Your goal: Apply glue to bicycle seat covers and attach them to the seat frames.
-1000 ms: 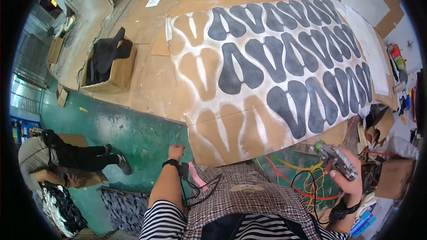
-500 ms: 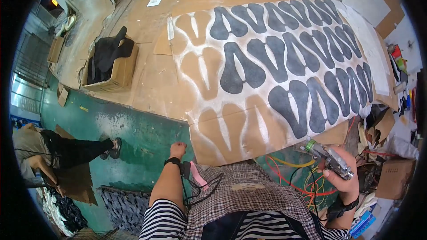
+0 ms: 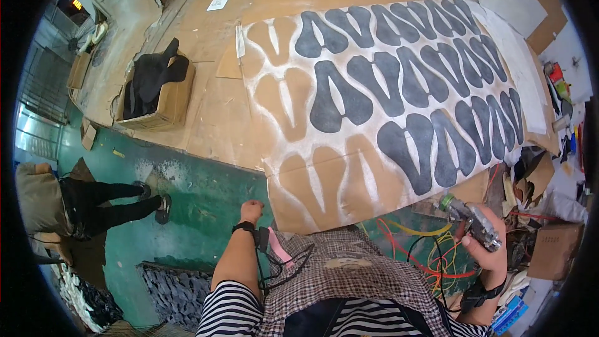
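My right hand is wrapped round a metal spray gun with a green part at its front end. The gun is beside the near right edge of a large cardboard sheet. Rows of dark grey, wide-ended pieces with narrow slots lie on this sheet, ringed by whitish overspray. Along its left side, bare brown outlines of the same shape show between the white spray. Close to the sheet's near left corner, my left hand is curled closed, with nothing visible in it.
A cardboard box of black pieces stands on the table at left. Red and yellow hoses hang beneath my right arm. Another person is at the far left, near a pile of dark pieces. A brown carton sits at right.
My right hand and the spray gun have shifted slightly right and down. The other person has changed posture, with the legs apart. The dark pieces lie as before.
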`<state>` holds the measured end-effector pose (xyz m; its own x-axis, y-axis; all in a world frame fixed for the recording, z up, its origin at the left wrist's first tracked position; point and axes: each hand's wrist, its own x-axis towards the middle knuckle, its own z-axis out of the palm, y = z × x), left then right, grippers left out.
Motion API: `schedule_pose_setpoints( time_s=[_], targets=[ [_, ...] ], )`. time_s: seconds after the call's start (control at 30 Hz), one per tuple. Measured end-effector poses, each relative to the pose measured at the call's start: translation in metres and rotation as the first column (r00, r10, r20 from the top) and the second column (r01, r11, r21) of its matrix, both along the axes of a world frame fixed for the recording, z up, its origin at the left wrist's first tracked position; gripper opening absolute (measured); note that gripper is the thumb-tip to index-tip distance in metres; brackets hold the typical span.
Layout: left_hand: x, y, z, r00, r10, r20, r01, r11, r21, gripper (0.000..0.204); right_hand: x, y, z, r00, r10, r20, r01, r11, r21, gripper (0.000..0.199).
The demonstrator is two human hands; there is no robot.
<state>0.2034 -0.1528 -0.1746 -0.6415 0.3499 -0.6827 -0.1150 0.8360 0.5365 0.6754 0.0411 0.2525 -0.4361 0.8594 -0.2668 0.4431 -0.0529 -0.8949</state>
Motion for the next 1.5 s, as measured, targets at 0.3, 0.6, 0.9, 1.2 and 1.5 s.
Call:
schedule_pose_setpoints(
  time_s=[0.3,0.6,0.9,1.2,1.5],
  targets=[
    [-0.006,-0.011,-0.002,1.0,-0.003,0.026,0.004,1.0,-0.024,0.018,-0.015,0.003,-0.013,0.997,0.062,-0.049,-0.059,0.996,0.066,0.055],
    [-0.003,-0.014,-0.007,0.998,0.052,0.036,-0.052,0.999,0.006,0.023,0.001,0.003,-0.014,0.993,0.082,0.085,-0.092,0.989,0.119,0.053],
    [-0.004,0.002,0.003,0.997,-0.009,0.071,0.012,0.999,-0.034,0.014,-0.026,0.012,-0.005,0.981,-0.146,-0.126,0.159,0.982,0.101,0.052],
    [-0.009,0.003,0.002,0.998,0.008,0.057,-0.005,0.999,-0.041,0.023,-0.035,0.012,-0.012,0.989,-0.072,-0.126,0.082,0.994,0.072,0.054],
    [-0.016,-0.003,0.002,0.998,-0.019,0.067,0.021,1.0,-0.021,0.017,-0.054,0.025,-0.009,0.977,-0.13,-0.169,0.153,0.979,0.131,0.056]
  ],
)
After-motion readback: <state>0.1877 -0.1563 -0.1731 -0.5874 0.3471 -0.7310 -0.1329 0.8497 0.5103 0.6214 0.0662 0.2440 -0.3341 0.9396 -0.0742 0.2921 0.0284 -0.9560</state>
